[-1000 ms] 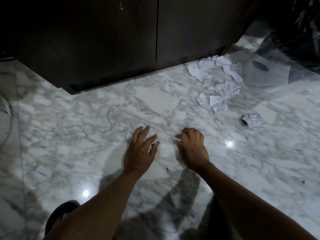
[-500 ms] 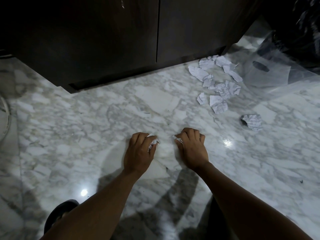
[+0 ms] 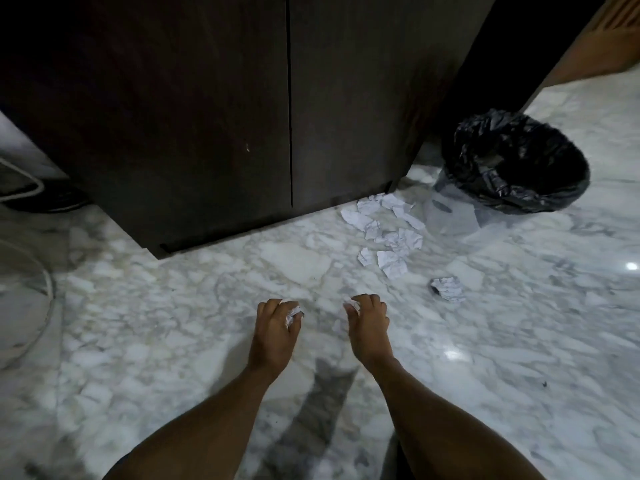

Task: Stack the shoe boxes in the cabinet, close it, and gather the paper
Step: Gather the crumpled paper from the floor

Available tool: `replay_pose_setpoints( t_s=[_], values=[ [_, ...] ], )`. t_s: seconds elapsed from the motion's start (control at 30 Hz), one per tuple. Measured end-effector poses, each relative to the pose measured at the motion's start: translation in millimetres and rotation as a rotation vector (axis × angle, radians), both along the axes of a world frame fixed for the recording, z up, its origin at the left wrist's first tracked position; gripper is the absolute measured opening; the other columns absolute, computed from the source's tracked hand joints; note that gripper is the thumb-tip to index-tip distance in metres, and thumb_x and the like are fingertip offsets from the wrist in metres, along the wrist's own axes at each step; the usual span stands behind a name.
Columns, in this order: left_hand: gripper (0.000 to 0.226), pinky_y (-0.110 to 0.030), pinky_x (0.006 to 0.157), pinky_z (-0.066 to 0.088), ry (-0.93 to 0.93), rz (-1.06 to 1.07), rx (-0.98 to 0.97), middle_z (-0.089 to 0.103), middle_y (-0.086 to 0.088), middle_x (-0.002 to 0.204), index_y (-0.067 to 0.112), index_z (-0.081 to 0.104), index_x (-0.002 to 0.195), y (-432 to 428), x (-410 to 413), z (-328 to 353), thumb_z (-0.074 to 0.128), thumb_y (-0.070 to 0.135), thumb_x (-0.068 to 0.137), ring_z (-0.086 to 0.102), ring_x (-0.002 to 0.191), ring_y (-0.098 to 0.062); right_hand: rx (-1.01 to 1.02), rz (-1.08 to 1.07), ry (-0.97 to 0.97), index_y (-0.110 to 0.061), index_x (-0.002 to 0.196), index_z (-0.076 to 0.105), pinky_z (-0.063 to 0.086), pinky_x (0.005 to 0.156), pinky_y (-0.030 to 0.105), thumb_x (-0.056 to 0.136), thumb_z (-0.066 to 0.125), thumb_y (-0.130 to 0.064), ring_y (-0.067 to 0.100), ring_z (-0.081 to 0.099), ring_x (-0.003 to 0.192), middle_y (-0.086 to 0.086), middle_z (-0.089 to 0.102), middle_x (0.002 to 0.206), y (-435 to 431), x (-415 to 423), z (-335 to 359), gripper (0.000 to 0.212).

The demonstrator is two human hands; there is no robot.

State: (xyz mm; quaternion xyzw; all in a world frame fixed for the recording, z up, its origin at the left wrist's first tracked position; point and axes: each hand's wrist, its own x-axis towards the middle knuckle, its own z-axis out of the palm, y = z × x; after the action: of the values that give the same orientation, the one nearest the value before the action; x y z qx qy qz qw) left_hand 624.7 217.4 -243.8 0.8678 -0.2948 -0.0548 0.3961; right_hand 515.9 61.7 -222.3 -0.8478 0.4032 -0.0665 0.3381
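Note:
The dark wooden cabinet (image 3: 221, 126) stands with both doors closed; no shoe boxes are visible. My left hand (image 3: 273, 332) is clenched on a crumpled white paper wad (image 3: 293, 315) over the marble floor. My right hand (image 3: 369, 322) is clenched too, with a bit of white paper (image 3: 349, 304) peeking out at the fingertips. Several crumpled and torn paper scraps (image 3: 388, 233) lie on the floor by the cabinet's right corner. One paper ball (image 3: 448, 289) lies apart, to the right of my right hand.
A bin lined with a black bag (image 3: 512, 164) stands right of the cabinet, beyond the scraps. A white cable (image 3: 31, 192) and a round white base (image 3: 38, 306) lie at the far left. The marble floor (image 3: 173, 341) is glossy with light glare.
My left hand has closed fully round its paper wad. Both hands have lifted slightly, and the view has tilted up, bringing the bin and more of the cabinet into sight.

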Motion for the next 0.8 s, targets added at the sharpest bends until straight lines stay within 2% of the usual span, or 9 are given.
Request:
replay_pose_setpoints(
  t_s=[0.1,0.17,0.27,0.4,0.57,0.67,0.8],
  values=[
    [0.025,-0.024,0.099,0.042,0.02,0.035,-0.071,0.061,-0.005,0.118,0.01,0.069,0.117,-22,1,48,0.067,0.014,0.092,0.044,0.113,-0.013,-0.043,-0.067,-0.083,-0.017,0.114,0.058,0.039,0.09,0.042,0.103,0.043,-0.039,0.024,0.046,0.109,0.001,0.051,0.115,-10,-6,42,0.028],
    [0.026,-0.021,0.099,0.039,0.004,0.028,-0.137,0.06,-0.004,0.119,0.011,0.068,0.119,-37,0,89,0.065,0.017,0.094,0.044,0.116,-0.014,-0.113,-0.074,-0.121,-0.016,0.114,0.057,0.038,0.089,0.041,0.104,0.042,-0.038,0.024,0.046,0.109,0.003,0.051,0.115,-22,-9,80,0.029],
    [0.024,-0.026,0.098,0.04,-0.071,-0.007,-0.254,0.06,-0.003,0.114,0.011,0.069,0.116,-63,-3,155,0.065,0.02,0.094,0.046,0.112,-0.019,-0.21,-0.122,-0.224,-0.014,0.116,0.058,0.038,0.093,0.042,0.103,0.044,-0.035,0.027,0.046,0.112,0.007,0.052,0.119,-42,-16,149,0.029],
    [0.023,-0.018,0.093,0.038,-0.174,-0.071,-0.418,0.062,-0.004,0.109,0.01,0.071,0.112,-98,-16,243,0.07,0.017,0.09,0.052,0.109,-0.022,-0.346,-0.183,-0.351,-0.009,0.111,0.058,0.039,0.094,0.049,0.103,0.047,-0.031,0.035,0.045,0.11,0.014,0.05,0.115,-68,-32,241,0.025],
    [0.022,-0.019,0.086,0.036,-0.293,-0.145,-0.509,0.066,-0.008,0.103,0.008,0.073,0.106,-149,-32,318,0.075,0.01,0.084,0.055,0.098,-0.029,-0.458,-0.238,-0.399,-0.01,0.115,0.054,0.036,0.092,0.047,0.103,0.044,-0.034,0.035,0.043,0.113,0.014,0.05,0.117,-114,-61,337,0.028],
    [0.028,-0.017,0.085,0.03,-0.311,-0.205,-0.5,0.066,-0.012,0.103,0.005,0.071,0.111,-200,-35,338,0.074,0.008,0.084,0.054,0.098,-0.033,-0.483,-0.249,-0.431,-0.011,0.112,0.054,0.038,0.091,0.046,0.103,0.044,-0.036,0.034,0.045,0.11,0.013,0.052,0.113,-163,-72,363,0.028],
    [0.033,-0.021,0.088,0.032,-0.28,-0.273,-0.453,0.065,-0.012,0.108,0.007,0.069,0.118,-287,-21,325,0.073,0.016,0.087,0.053,0.103,-0.031,-0.455,-0.263,-0.384,-0.013,0.108,0.055,0.044,0.088,0.048,0.102,0.047,-0.036,0.037,0.051,0.107,0.012,0.056,0.11,-249,-73,345,0.024]
  ],
)
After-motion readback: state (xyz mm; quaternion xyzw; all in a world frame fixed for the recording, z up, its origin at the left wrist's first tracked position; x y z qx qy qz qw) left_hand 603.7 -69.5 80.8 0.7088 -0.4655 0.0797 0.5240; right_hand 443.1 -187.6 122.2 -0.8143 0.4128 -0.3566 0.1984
